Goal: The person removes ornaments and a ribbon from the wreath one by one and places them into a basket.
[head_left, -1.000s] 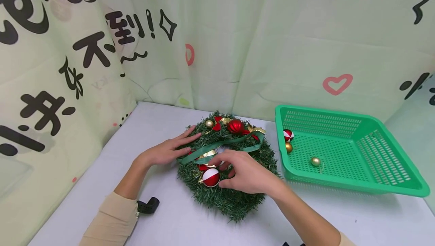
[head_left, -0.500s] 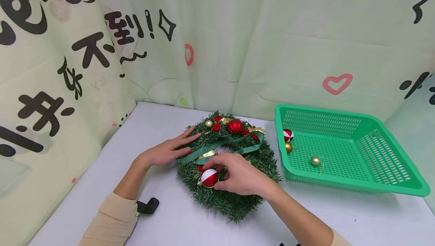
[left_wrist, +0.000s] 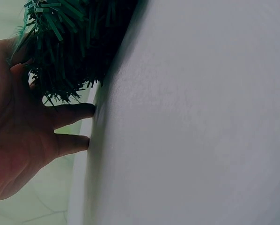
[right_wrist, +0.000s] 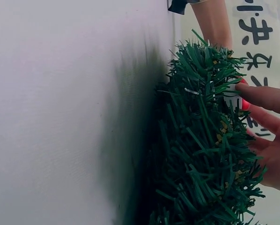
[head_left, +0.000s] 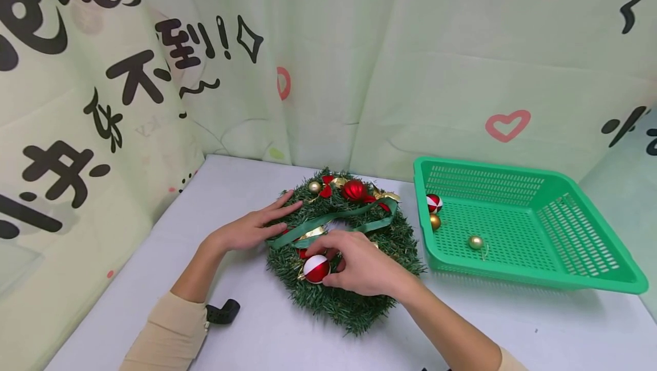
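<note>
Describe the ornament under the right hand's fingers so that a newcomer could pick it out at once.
On the white table lies a green wreath. At its near-left edge, the right hand touches a red-and-white ball. The wreath's other ornaments are all red or gold.

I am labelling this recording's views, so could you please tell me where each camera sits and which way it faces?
Head: worn on the head, looking forward and down at the wreath, green basket, left hand and right hand; both forearms show.
Left wrist: low at the table, looking along it; fingers pressed beside the needles.
Right wrist: low at the table, facing the wreath's side; fingers at a red and white ball.
All three views share the wreath.
</note>
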Demonstrator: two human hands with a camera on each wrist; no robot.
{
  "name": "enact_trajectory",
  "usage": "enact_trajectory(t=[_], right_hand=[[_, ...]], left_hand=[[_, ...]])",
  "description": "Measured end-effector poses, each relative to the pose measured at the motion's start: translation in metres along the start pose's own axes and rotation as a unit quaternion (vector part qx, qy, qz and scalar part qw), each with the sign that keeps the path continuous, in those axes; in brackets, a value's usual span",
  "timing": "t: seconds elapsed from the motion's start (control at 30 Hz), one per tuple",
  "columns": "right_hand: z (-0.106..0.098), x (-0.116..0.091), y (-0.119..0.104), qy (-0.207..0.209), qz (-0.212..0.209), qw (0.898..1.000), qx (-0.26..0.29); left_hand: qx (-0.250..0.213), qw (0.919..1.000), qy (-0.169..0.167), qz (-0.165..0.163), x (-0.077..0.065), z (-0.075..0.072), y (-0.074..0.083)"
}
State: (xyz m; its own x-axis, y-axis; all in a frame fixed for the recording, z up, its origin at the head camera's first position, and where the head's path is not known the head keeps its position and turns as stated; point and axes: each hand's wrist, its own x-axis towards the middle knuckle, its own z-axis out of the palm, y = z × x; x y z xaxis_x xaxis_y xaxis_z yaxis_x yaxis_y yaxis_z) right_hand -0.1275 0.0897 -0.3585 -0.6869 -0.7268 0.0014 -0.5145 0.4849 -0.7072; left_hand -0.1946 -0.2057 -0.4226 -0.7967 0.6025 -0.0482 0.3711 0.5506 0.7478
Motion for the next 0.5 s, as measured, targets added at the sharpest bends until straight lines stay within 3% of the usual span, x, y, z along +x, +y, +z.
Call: enact_trajectory(t=[0.5], right_hand=[[-0.0048, -0.0036, -0.0018, 0.006, 0.006, 0.999, 0.051]], left_hand=[[0.004, 1.0, 0.0, -0.001, 0.0002, 0.0, -0.0006]])
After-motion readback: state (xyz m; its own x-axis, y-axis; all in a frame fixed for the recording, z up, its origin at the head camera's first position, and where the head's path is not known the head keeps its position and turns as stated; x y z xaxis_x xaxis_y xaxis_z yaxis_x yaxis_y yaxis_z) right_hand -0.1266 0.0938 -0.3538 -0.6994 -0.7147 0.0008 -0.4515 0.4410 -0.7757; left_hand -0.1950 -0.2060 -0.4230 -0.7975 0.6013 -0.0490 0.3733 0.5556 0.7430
